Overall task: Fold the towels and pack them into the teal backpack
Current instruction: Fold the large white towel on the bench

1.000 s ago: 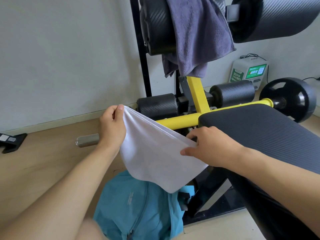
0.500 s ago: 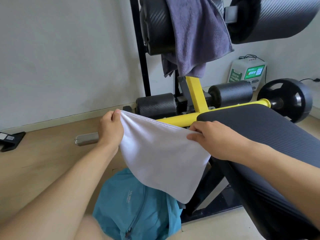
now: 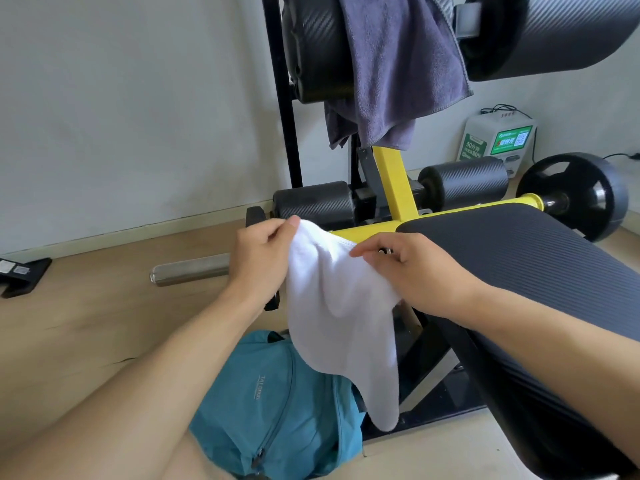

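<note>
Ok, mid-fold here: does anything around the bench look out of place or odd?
One thing: a dark grey-purple towel hangs bunched and crooked over the black padded roller of the bench, unfolded. The white towel, pinched by left hand and right hand, sags unevenly above the teal backpack. Nothing looks spilled or damaged.

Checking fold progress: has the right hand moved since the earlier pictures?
Yes. The right hand has moved left, away from the black bench pad and toward the left hand, so the white towel now sags between them.
</note>
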Demonstrator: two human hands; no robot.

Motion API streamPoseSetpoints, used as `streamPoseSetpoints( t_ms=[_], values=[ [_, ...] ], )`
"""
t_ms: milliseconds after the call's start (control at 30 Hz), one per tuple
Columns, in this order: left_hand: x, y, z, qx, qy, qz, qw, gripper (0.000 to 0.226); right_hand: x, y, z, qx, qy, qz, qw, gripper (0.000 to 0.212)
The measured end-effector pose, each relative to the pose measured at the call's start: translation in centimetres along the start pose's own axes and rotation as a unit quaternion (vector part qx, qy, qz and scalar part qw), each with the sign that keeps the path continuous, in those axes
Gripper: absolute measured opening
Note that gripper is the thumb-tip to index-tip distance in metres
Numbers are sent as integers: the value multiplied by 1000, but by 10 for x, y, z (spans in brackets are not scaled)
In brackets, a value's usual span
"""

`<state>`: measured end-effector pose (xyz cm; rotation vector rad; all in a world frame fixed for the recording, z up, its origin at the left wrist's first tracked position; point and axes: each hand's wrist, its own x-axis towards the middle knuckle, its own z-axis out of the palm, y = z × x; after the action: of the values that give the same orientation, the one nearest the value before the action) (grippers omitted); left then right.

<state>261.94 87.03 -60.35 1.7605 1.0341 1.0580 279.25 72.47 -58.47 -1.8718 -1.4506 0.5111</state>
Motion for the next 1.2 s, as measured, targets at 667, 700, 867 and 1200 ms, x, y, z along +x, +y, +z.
streamPoseSetpoints(
  t_ms=[667,700,867,1200],
  values=[
    [20,-13,-18,121,19,11,992,15,5,21,-37,-100,133,76,983,18],
    [19,-11,-18,91,30,9,995,16,5,20,-39,-87,128,83,984,18],
    [8,2,-12,2,23,1,1000,16,0,4,-32,55,83,87,991,19],
    [-14,20,6,-40,-43,31,998,18,-12,-25,-19,76,-130,7,989,24]
  ],
)
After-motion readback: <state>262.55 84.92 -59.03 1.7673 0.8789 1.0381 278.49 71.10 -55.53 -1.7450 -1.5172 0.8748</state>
